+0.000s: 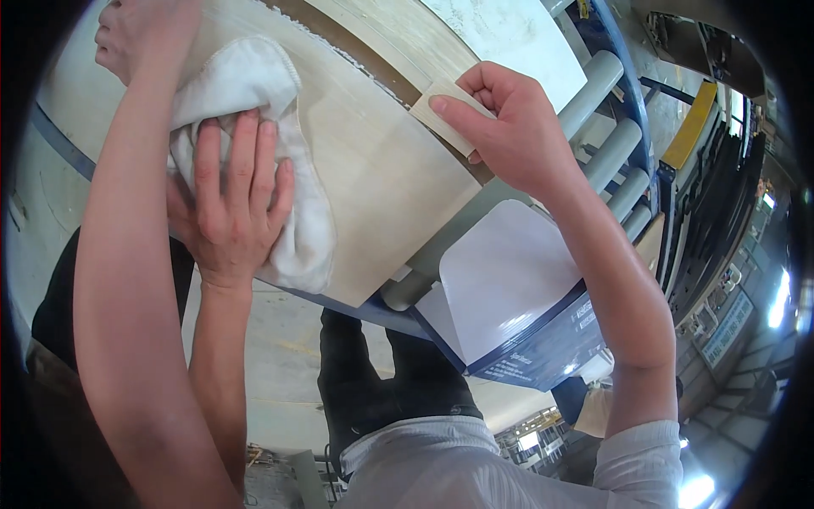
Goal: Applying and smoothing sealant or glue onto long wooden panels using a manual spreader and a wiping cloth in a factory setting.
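Note:
At the upper right of the board, my right hand (513, 127) pinches a small flat cream piece (445, 114), thumb on top. It sits at the end of a brown strip (365, 64) edged with white crumbs, on the pale board (398, 178). My left arm reaches up across the left side, and my left hand (153, 34) is curled at the top left, partly cut off; anything inside its fingers is hidden. Beside my left forearm, a co-worker's hand (233, 195) lies spread on a folded white cloth (297, 229) on the board.
Grey rollers (612, 155) in a blue frame (632, 93) run along the right. An open blue and white box (517, 297) stands below the board's near corner. A yellow bar (688, 127) rises farther right. Dark clothing (55, 297) of the co-worker shows at left.

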`<action>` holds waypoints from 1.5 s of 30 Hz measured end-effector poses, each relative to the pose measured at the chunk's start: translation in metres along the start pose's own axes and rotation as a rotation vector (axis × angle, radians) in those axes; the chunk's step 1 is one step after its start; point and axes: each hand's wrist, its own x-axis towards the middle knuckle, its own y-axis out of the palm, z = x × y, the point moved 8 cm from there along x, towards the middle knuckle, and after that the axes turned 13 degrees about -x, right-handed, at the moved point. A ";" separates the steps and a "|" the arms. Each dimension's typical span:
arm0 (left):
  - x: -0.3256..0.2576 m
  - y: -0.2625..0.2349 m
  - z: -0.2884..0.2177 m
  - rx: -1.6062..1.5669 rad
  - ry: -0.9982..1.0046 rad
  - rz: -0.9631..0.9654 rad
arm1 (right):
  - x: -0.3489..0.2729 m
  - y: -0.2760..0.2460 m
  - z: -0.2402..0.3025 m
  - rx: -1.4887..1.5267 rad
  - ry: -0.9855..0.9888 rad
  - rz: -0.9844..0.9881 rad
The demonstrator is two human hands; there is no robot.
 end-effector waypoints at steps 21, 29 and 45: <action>0.058 -0.103 -0.069 0.762 0.546 -0.404 | 0.003 0.000 0.005 0.084 -0.023 -0.020; 0.049 -0.102 -0.086 1.071 0.586 -0.386 | 0.004 -0.005 0.006 0.038 -0.044 -0.058; 0.060 -0.100 -0.065 1.074 0.433 -0.361 | 0.011 -0.004 0.017 0.000 -0.005 -0.060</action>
